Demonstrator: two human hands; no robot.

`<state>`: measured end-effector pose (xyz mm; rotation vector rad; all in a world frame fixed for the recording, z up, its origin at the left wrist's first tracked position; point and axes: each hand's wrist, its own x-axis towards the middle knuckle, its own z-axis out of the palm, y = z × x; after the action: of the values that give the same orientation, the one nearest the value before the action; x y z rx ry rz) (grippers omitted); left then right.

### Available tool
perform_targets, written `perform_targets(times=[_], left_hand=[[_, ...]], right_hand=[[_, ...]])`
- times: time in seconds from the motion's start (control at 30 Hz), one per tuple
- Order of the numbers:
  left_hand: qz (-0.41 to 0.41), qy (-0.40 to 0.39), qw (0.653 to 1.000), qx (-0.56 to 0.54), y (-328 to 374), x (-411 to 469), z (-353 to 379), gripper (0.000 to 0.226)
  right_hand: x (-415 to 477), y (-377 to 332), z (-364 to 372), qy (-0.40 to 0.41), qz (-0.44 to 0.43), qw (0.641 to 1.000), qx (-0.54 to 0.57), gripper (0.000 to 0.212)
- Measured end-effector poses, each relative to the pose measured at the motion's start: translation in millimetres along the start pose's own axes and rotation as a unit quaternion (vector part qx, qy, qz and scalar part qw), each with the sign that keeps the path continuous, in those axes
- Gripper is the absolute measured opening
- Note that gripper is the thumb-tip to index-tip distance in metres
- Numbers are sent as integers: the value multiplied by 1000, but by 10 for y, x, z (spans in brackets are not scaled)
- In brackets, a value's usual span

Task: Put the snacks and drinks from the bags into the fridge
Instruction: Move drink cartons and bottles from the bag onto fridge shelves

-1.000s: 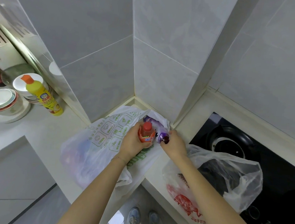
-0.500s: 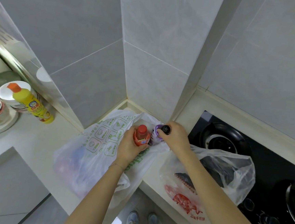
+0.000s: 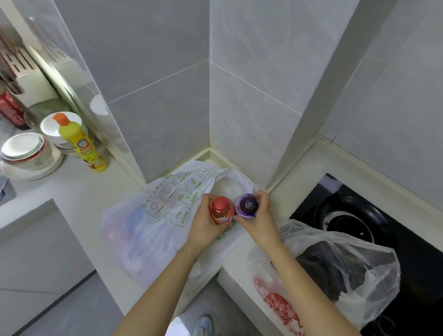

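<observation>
Kitchen corner counter (image 3: 73,197): left hand (image 3: 207,227) grips red-capped orange drink bottle (image 3: 220,211), right hand (image 3: 260,220) grips purple-capped bottle (image 3: 247,206), both above white green-printed plastic bag (image 3: 162,216). Risk: bottles knock together, grip slips.

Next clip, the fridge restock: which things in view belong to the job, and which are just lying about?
Job: red-capped bottle, gripped by the left hand; purple bottle, gripped by the right hand; green-printed bag; red-printed bag.
Lying about: yellow bottle; stacked bowls; gas hob.
</observation>
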<state>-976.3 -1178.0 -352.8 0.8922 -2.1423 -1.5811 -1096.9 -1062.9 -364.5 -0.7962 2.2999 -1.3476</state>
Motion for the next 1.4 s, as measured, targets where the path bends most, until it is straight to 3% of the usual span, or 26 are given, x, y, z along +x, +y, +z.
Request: perform_targets(times=[0.23, 0.43, 0.53, 0.63, 0.77, 0.97, 1.27, 1.4], left_hand=[[-29, 90, 995, -3, 218, -565, 169, 62], [4, 218, 975, -49, 728, -1322, 59, 66], [8, 292, 952, -89, 929, -1840, -170, 68], [-6, 370, 921, -120, 1026, -2492, -395, 66], [-3, 468, 881, -65, 1148, -3446, -557, 66], [8, 613, 789, -32, 1285, -5001, -626, 72], [4, 707, 705, 45, 1636, -7393, -170, 60], [-29, 728, 672, 132, 1877, -8402, 222, 60]], right_hand=[[-257, -43, -214, -17, -70, 997, -10, 50], [-599, -453, -534, -125, -117, 985, 34, 68], [-862, -780, -441, -170, -150, 967, 118, 65], [-1230, -1127, -257, -248, -196, 933, 171, 62], [-1928, -1595, 26, -356, -278, 870, 198, 60], [-3367, -2137, 261, -469, -354, 773, 239, 51], [-5655, -2377, -4, -562, -407, 661, 288, 52], [-6663, -2341, -283, -581, -409, 620, 332, 58]])
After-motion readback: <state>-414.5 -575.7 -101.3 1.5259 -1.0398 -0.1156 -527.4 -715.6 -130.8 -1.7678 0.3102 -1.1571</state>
